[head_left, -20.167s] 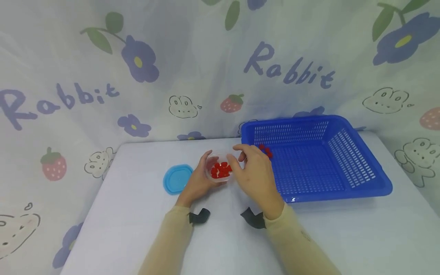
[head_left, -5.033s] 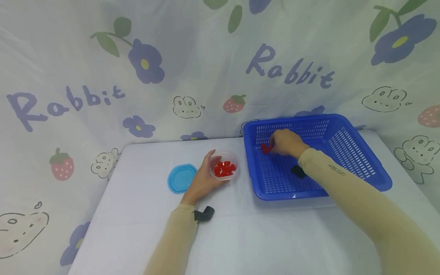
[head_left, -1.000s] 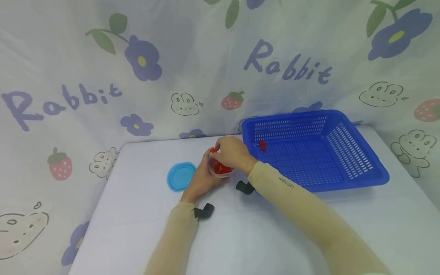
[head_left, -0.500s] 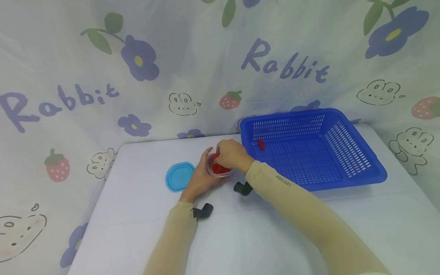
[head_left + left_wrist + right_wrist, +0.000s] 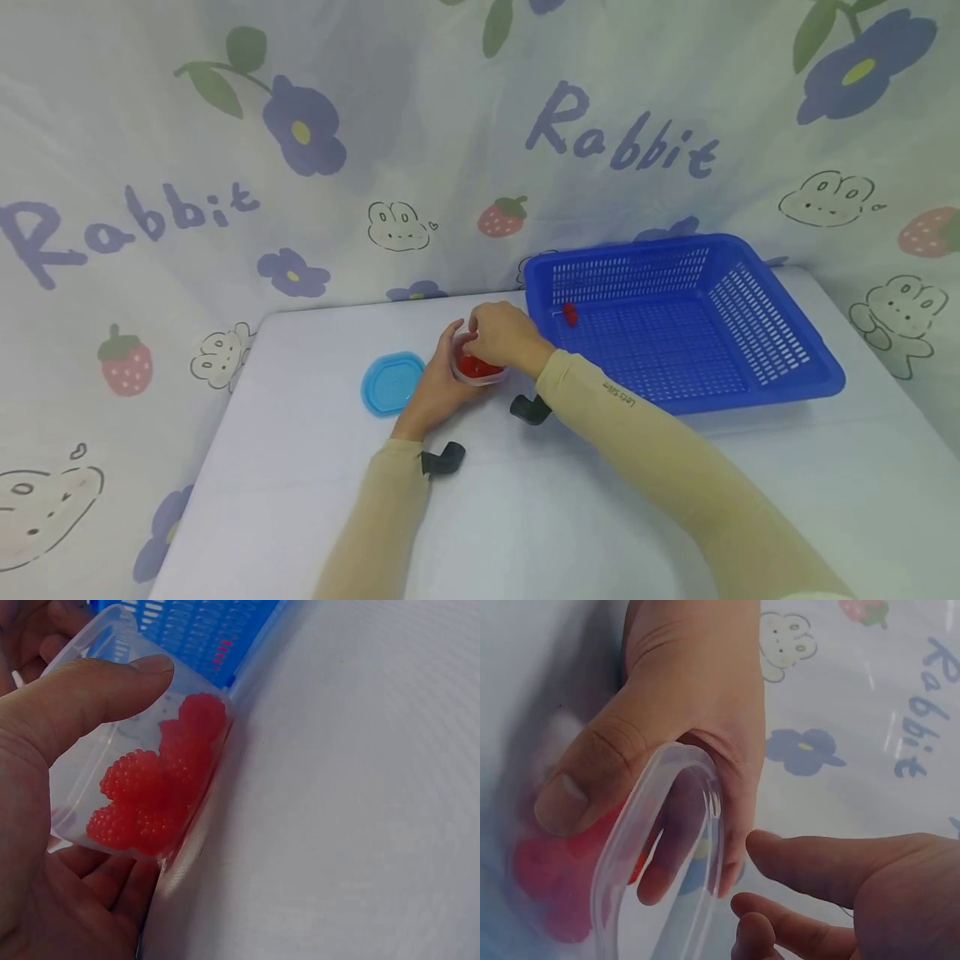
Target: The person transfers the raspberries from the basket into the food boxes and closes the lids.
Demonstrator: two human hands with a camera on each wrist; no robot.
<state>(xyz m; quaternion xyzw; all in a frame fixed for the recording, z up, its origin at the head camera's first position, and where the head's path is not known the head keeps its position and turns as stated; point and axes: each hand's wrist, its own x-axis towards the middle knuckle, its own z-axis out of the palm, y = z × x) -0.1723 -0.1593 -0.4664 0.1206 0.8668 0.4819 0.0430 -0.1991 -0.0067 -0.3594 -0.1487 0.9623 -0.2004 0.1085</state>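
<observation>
My left hand (image 5: 435,398) grips a small clear plastic tub (image 5: 84,769), its thumb along the wall and fingers underneath. Several red raspberries (image 5: 150,787) lie in the bottom of the tub. Over the mouth of the tub is my right hand (image 5: 506,335), hiding part of the berries in the head view. In the right wrist view, the right hand's fingertips (image 5: 769,851) are spread apart just outside the tub's rim, with no berry between them. A blue basket (image 5: 813,350) holds a few red berries (image 5: 571,313) in its left back corner.
A light blue lid (image 5: 393,383) lies on the white table (image 5: 480,533) just left of the left hand. The basket stands close to the right hand's side. A printed cloth (image 5: 442,108) hangs behind the table's back edge.
The right hand moved from the basket to the tub, pinching a berry; that berry no longer shows at its fingers. Fewer berries lie in the basket. The left hand keeps its grip.
</observation>
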